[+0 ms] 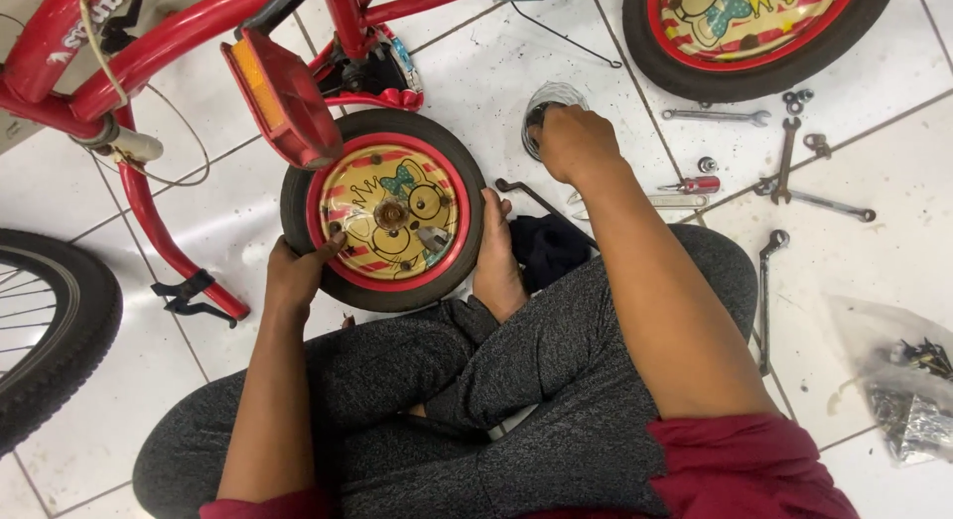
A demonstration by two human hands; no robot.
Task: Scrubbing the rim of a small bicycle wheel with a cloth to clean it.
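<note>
A small wheel (385, 219) with a black tyre, red rim and a cartoon-printed yellow disc stands on the tiled floor in front of my crossed legs. My left hand (293, 274) grips its left edge, thumb on the red rim. My bare foot (496, 266) rests against the wheel's right side. My right hand (576, 142) reaches farther out, its fingers curled over the rim of a small clear jar (543, 104) on the floor. What is under those fingers is hidden.
A red bicycle frame (169, 38) with a red pedal (283, 97) hangs over the wheel's top left. A second small wheel (754, 33) lies top right, a large black tyre (50, 330) at left. Spanners (784, 162), a screwdriver (690, 185), a dark cloth (548, 246) and a bag of bolts (908, 390) lie right.
</note>
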